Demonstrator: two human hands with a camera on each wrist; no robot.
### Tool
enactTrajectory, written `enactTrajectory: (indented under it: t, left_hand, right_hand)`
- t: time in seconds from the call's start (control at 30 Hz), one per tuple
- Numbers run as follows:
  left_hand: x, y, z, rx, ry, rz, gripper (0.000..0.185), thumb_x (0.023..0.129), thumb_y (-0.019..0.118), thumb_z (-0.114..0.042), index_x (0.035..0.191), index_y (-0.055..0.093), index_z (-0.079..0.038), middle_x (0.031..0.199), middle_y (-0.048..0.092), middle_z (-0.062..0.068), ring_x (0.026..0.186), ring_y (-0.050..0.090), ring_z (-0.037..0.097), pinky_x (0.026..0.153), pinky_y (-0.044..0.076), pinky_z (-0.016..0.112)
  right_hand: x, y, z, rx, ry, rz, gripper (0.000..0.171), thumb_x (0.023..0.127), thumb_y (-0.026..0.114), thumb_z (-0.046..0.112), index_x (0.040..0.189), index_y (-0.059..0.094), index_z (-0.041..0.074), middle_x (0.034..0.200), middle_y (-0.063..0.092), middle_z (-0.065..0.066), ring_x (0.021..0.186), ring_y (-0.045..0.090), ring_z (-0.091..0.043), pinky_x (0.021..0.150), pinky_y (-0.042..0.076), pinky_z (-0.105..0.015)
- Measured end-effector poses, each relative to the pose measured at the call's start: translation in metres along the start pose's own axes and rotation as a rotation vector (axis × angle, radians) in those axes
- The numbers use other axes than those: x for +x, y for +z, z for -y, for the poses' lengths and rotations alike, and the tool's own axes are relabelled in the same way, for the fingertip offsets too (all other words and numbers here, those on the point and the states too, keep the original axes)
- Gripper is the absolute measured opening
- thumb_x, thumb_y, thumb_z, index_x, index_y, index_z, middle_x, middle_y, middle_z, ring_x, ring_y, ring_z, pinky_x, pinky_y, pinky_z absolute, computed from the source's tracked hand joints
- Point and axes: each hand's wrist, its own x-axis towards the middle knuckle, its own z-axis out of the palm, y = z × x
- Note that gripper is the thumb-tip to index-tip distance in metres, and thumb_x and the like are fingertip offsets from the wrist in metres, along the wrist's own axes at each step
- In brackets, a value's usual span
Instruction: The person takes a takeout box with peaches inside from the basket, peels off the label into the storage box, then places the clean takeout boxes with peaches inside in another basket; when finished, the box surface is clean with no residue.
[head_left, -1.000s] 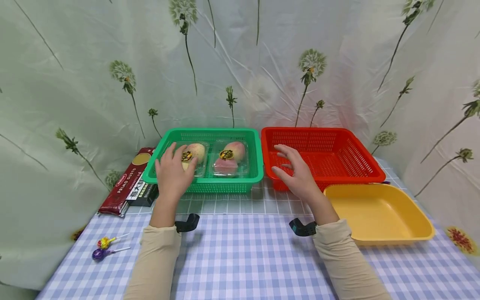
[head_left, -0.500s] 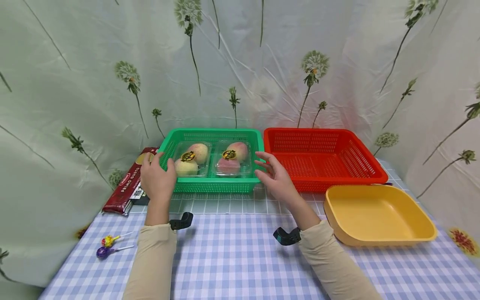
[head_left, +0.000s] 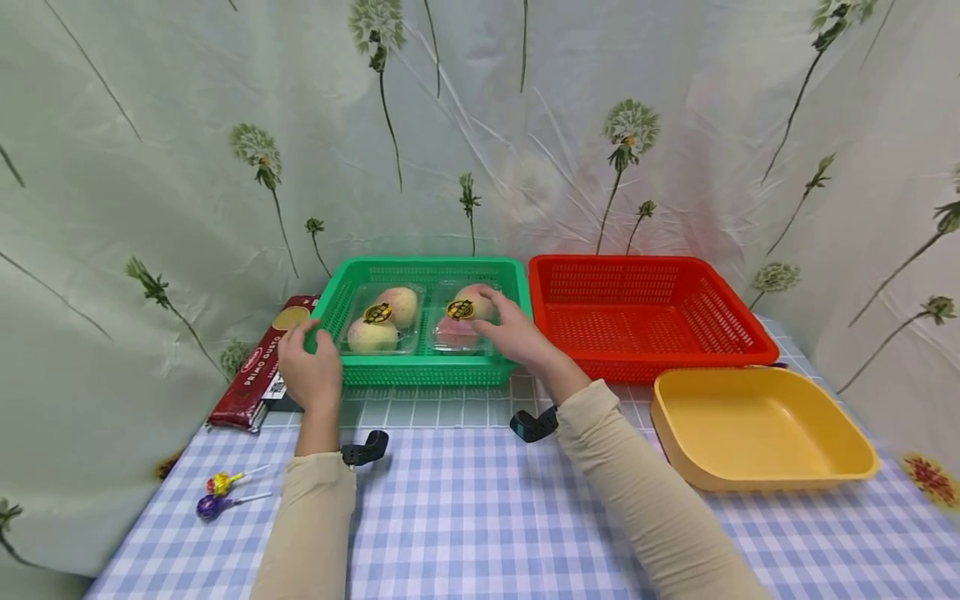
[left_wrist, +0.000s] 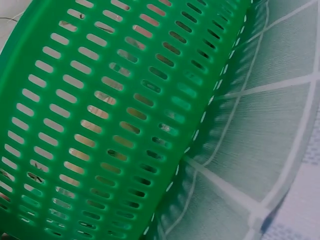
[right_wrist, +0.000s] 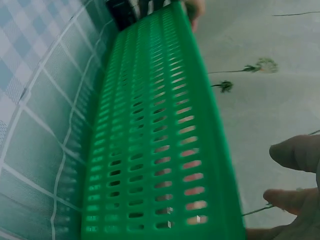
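Note:
In the head view a green basket (head_left: 427,372) holds two clear plastic packs of peaches with black and gold labels. My right hand (head_left: 517,333) reaches over the basket's front rim to the right pack of peaches (head_left: 459,333), its thumb and fingers spread above it. The right wrist view shows the thumb (right_wrist: 295,154) and fingers apart over the rim; contact with the pack cannot be made out. The left pack of peaches (head_left: 375,335) lies beside it. My left hand (head_left: 311,367) is at the basket's left front corner, fingers loosely bent; whether it touches the rim is unclear.
A red basket (head_left: 615,325) stands right of the green one, with a yellow tray (head_left: 750,433) in front of it. At the left lie a dark red spaghetti packet (head_left: 251,375), a black box (head_left: 283,403) and two lollipops, one yellow (head_left: 221,482) and one purple (head_left: 212,505).
My right hand has moved left from the red basket's front to above the right pack of peaches. My left hand has shifted left, from over the left pack to the basket's corner.

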Motion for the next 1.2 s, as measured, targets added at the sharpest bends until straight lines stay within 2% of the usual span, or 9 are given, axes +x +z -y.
enactTrajectory:
  t: [0.07,0.17,0.3,0.43,0.67,0.73,0.83,1.07,1.2]
  left_hand:
    - [-0.001,0.001,0.001,-0.006,-0.016,-0.013,0.036,0.096,0.049,-0.023,0.124,0.070,-0.014,0.138,0.060,0.012,0.129,0.055,0.034,0.104,0.042,0.057]
    - [-0.002,0.002,0.003,-0.011,-0.040,-0.027,0.037,0.096,0.048,-0.024,0.125,0.070,-0.016,0.132,0.063,0.013,0.122,0.058,0.036,0.098,0.044,0.057]
    - [-0.003,0.003,0.004,-0.013,-0.048,-0.045,0.036,0.097,0.048,-0.024,0.124,0.070,-0.016,0.128,0.064,0.015,0.120,0.058,0.037,0.096,0.044,0.058]
    - [-0.003,0.003,0.003,-0.016,-0.043,-0.042,0.037,0.097,0.047,-0.025,0.123,0.070,-0.015,0.128,0.064,0.015,0.121,0.058,0.038,0.097,0.043,0.058]
    - [-0.003,0.005,0.001,-0.026,-0.045,-0.060,0.036,0.097,0.047,-0.023,0.122,0.071,-0.015,0.125,0.065,0.016,0.119,0.058,0.039,0.095,0.044,0.059]
    - [-0.003,0.005,0.001,-0.029,-0.042,-0.064,0.036,0.097,0.046,-0.023,0.122,0.071,-0.014,0.124,0.065,0.017,0.118,0.058,0.039,0.094,0.044,0.059]
    - [-0.003,0.006,-0.001,-0.035,-0.041,-0.060,0.037,0.097,0.046,-0.023,0.123,0.071,-0.014,0.123,0.065,0.018,0.118,0.058,0.040,0.094,0.043,0.059]
    - [-0.002,0.007,0.000,-0.034,-0.054,-0.067,0.036,0.097,0.046,-0.023,0.123,0.071,-0.015,0.123,0.065,0.017,0.118,0.058,0.040,0.093,0.044,0.059]
    - [-0.002,0.008,0.000,-0.041,-0.050,-0.061,0.037,0.098,0.046,-0.024,0.123,0.070,-0.014,0.123,0.064,0.018,0.119,0.058,0.040,0.095,0.044,0.059]
  right_hand:
    - [0.008,0.005,0.001,-0.028,-0.003,0.003,0.061,0.099,0.059,0.021,0.154,0.033,0.018,0.151,0.043,-0.014,0.135,0.044,-0.032,0.109,0.041,-0.050]
    - [0.019,0.011,0.002,-0.057,0.039,-0.001,0.070,0.097,0.063,0.024,0.157,0.027,0.017,0.148,0.043,-0.017,0.131,0.046,-0.032,0.106,0.043,-0.046]
    - [0.027,0.018,0.001,-0.070,0.115,-0.025,0.080,0.095,0.065,0.026,0.160,0.019,0.018,0.148,0.036,-0.020,0.135,0.039,-0.033,0.108,0.041,-0.046]
    - [0.033,0.024,-0.001,-0.033,0.156,-0.077,0.078,0.093,0.065,0.020,0.158,0.022,0.014,0.144,0.039,-0.023,0.138,0.034,-0.037,0.109,0.039,-0.049]
    - [0.041,0.026,-0.003,0.119,0.246,-0.091,0.073,0.096,0.062,0.015,0.156,0.022,0.007,0.149,0.044,-0.020,0.136,0.045,-0.033,0.114,0.039,-0.045]
    - [0.041,0.024,-0.003,0.124,0.254,-0.098,0.070,0.096,0.062,0.017,0.154,0.025,0.006,0.152,0.040,-0.019,0.138,0.041,-0.033,0.115,0.038,-0.045]
    - [0.040,0.022,-0.002,0.126,0.249,-0.122,0.067,0.095,0.064,0.018,0.152,0.029,0.008,0.154,0.034,-0.019,0.141,0.035,-0.033,0.115,0.036,-0.047]
    - [0.039,0.020,-0.003,0.171,0.168,-0.144,0.071,0.095,0.065,0.017,0.154,0.027,0.025,0.156,0.019,-0.016,0.143,0.028,-0.033,0.115,0.035,-0.049]
    - [0.039,0.018,-0.004,0.216,0.143,-0.125,0.073,0.096,0.065,0.016,0.155,0.025,0.033,0.159,0.014,-0.011,0.142,0.029,-0.033,0.107,0.043,-0.054]
